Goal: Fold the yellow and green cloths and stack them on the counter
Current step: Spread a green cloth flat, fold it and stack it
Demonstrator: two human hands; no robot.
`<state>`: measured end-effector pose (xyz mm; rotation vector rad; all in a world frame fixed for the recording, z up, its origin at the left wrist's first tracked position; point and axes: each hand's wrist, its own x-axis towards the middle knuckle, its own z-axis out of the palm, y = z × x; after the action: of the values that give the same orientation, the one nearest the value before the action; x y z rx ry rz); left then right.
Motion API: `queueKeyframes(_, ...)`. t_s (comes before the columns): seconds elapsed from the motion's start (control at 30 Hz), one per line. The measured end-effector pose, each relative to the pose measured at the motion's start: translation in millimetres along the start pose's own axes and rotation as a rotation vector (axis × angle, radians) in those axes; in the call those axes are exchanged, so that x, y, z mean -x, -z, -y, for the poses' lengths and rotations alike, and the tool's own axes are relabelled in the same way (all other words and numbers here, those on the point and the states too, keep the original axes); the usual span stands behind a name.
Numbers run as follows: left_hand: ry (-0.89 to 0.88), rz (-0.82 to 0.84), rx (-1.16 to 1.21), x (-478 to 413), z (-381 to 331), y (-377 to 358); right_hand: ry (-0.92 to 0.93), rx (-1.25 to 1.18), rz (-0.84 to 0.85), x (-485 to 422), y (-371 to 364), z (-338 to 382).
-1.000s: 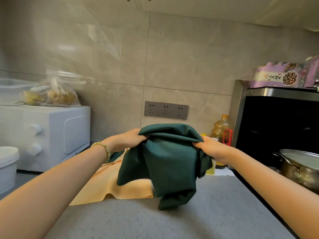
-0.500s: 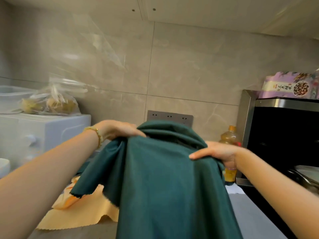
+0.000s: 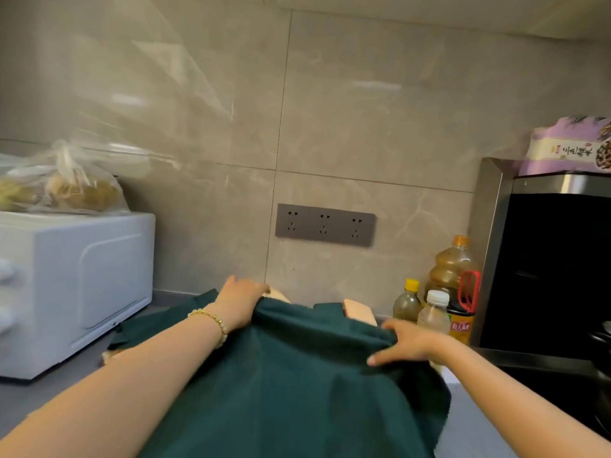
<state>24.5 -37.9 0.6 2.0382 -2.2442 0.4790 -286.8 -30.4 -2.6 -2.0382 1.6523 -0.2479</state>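
A dark green cloth (image 3: 297,385) is spread wide over the middle of the grey counter (image 3: 29,401), reaching toward me. My left hand (image 3: 239,302), with a bead bracelet on the wrist, grips its far left edge near the wall. My right hand (image 3: 405,342) holds the far right edge, fingers curled over a fold. The yellow cloth (image 3: 358,310) lies underneath; only pale strips show beyond the green cloth's far edge and a scrap at the left.
A white oven (image 3: 76,285) stands at the left with a plastic bag of food (image 3: 62,186) on top. Bottles (image 3: 433,312) stand by the wall at the right, next to a black steel appliance (image 3: 545,266) carrying a purple packet (image 3: 568,147).
The green cloth was held up bunched in the air; both hands have carried it forward and down, and it now lies spread over the yellow cloth.
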Motion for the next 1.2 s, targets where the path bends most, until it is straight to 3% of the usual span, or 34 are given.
queueKeyframes(0.07,0.023,-0.144,-0.025,5.2,-21.7,-9.9,0.013,0.296,-0.432,-4.1,-10.0,-5.3)
queueKeyframes(0.13,0.026,-0.107,0.108,23.9,-48.6,-21.9,0.088,0.477,-0.693,-0.7,-31.1,-6.2)
queueKeyframes(0.2,-0.002,0.107,0.298,55.6,-79.0,-36.5,0.138,0.371,-0.608,12.6,-62.8,-4.7)
queueKeyframes(0.27,-0.003,0.363,0.386,92.0,-101.6,-53.5,0.086,0.237,-0.34,29.1,-101.0,-8.5)
queueKeyframes(0.33,0.023,0.513,0.386,119.1,-112.0,-73.0,-0.004,0.228,-0.133,44.8,-133.6,-17.0)
queueKeyframes(0.4,0.011,0.495,0.355,135.7,-112.1,-88.4,-0.042,0.285,-0.059,56.3,-154.7,-25.8)
queueKeyframes(0.5,-0.016,0.367,0.379,147.5,-104.8,-98.2,-0.058,0.282,-0.183,64.5,-156.6,-46.8)
queueKeyframes(0.67,-0.047,0.333,0.438,152.9,-97.8,-95.8,-0.118,0.268,-0.232,84.4,-129.3,-96.4)
queueKeyframes(0.8,-0.161,0.295,0.466,167.6,-116.0,-78.8,-0.084,0.078,-0.232,112.4,-116.5,-94.6)
queueKeyframes(0.93,-0.279,0.422,0.585,192.0,-159.9,-61.9,-0.156,-0.192,-0.358,122.1,-108.7,-90.2)
queueKeyframes(1.1,-0.309,0.394,0.458,206.8,-165.9,-66.6,-0.002,-0.559,-0.194,149.4,-101.4,-59.5)
queueKeyframes(1.2,-0.359,0.367,0.455,218.7,-152.4,-67.4,0.153,-0.519,0.01,173.2,-112.6,-47.6)
